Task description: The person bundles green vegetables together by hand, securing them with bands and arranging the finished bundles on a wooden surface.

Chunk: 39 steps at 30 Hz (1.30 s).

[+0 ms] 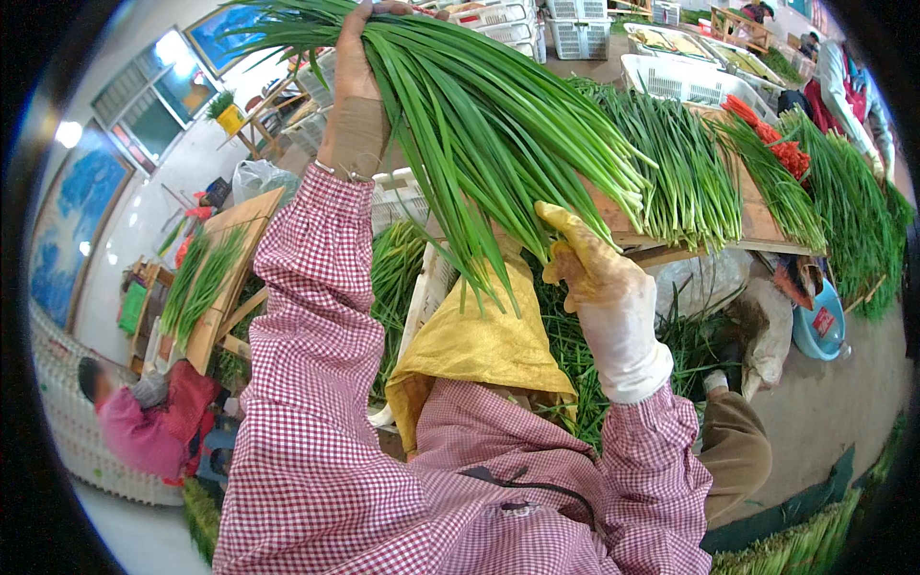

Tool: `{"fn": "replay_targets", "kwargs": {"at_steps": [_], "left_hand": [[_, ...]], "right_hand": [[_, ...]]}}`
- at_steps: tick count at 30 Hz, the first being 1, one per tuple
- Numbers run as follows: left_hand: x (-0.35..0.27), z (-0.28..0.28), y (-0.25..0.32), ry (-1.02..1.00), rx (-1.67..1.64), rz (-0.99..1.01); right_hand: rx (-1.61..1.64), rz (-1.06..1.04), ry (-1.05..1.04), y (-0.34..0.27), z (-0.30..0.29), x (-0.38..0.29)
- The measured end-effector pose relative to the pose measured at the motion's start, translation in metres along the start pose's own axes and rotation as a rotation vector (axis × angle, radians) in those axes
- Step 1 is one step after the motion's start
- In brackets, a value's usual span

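My left hand (357, 61), bare with a tan band at the wrist, grips a large bunch of long green Chinese chives (474, 108) at the top centre. Their pale stem ends fan out to the right and down. Just below those ends is my right hand (593, 277), in a white glove with yellow-stained fingers; its fingers are partly curled near the lower leaves, and whether it pinches any cannot be told. Behind the bunch, a row of chives (693, 172) lies on a wooden board (625, 230). A yellow cloth (481, 338) covers my lap.
Orange-red ties (780, 144) lie among chives at the right. White plastic crates (690, 79) stand beyond the board. A blue basin (819, 323) sits at the lower right. One person in pink (140, 431) is at the left; another (848, 100) works at the upper right.
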State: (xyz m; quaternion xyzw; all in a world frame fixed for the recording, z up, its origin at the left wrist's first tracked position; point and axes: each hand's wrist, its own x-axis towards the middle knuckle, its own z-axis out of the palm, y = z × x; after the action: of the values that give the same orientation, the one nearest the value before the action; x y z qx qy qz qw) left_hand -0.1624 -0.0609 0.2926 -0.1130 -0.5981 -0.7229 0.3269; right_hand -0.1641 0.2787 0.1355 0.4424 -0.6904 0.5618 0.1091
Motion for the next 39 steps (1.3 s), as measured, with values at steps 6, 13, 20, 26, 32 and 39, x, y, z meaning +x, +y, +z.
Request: {"fn": "replay_targets", "kwargs": {"at_steps": [6,13,20,26,32,39], "left_hand": [[-0.014,0.080,-0.011,0.185,-0.280,-0.016],[-0.027,0.103,-0.010,0.115,-0.180,0.062],[-0.035,0.109,-0.004,0.204,-0.131,-0.010],[-0.022,0.085,0.002,0.255,-0.256,-0.068],[-0.026,0.053,-0.007,0.219,-0.337,-0.012],[-0.037,0.082,0.017,0.155,-0.112,0.049]], "right_hand": [[-0.199,-0.069,0.006,0.013,0.004,0.006],[-0.230,-0.204,0.004,0.029,0.010,0.011],[-0.533,-0.304,-0.029,0.035,0.017,0.011],[-0.453,-0.402,-0.123,0.035,0.007,-0.002],[-0.454,-0.244,-0.492,0.129,0.037,-0.088],[-0.167,0.352,-0.344,0.128,-0.067,-0.107]]}}
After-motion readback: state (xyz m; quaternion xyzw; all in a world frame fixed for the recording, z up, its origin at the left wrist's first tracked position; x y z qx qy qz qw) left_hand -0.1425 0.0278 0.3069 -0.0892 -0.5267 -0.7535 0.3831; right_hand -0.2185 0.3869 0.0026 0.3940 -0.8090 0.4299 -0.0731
